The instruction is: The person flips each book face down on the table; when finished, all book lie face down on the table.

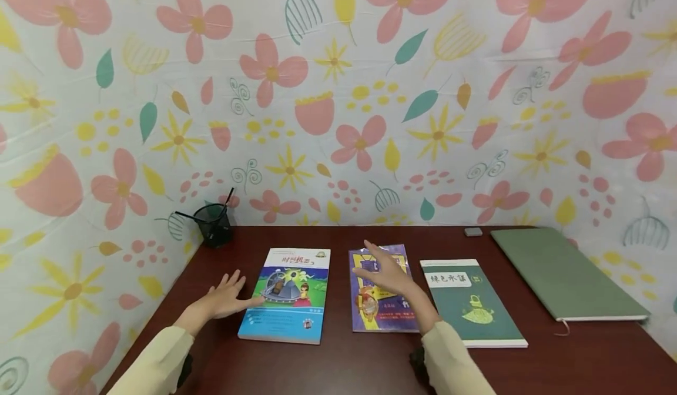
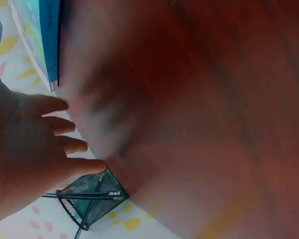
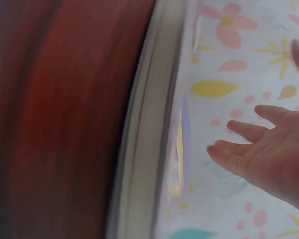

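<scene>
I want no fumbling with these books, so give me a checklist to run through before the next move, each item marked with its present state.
1. Left hand free and open: ok, fingers spread, at the left edge of the blue paperback with the spaceship cover.
2. Right hand free and open: ok, fingers straight, over the purple paperback with the yellow panel.
3. Right hand touching the purple paperback: cannot tell.
4. Books apart: ok, the blue, the purple and the green-and-white paperback lie side by side without overlap.
5. Black mesh pen cup out of the way: ok, upright in the far left corner.
</scene>
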{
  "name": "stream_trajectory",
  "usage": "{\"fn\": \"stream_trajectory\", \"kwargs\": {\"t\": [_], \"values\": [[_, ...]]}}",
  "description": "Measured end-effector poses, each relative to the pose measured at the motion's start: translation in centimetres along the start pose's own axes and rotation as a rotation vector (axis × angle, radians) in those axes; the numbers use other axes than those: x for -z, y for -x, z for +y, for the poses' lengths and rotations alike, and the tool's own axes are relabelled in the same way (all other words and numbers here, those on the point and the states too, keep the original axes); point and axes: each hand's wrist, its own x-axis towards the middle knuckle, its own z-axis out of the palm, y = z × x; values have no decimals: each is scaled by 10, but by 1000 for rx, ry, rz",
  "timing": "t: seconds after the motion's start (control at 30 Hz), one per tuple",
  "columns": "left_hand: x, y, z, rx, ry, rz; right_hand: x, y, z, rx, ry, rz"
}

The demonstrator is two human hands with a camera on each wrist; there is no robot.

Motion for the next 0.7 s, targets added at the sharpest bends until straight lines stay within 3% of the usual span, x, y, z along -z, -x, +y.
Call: {"fn": "stream_trajectory", "kwargs": {"t": [0.1, 0.23, 0.47, 0.7], "values": [[-4, 0, 1, 0, 70, -17, -13, -8, -4, -4, -157, -26], [-6, -2, 4, -7, 96, 1, -33, -20, -11, -26, -303, 4], [-11, -2, 0, -25, 30, 22, -74, -44, -28, -86, -371, 28], [-16, 3, 6, -30, 75, -45, -98, -43, -27, -151, -497, 31]]}}
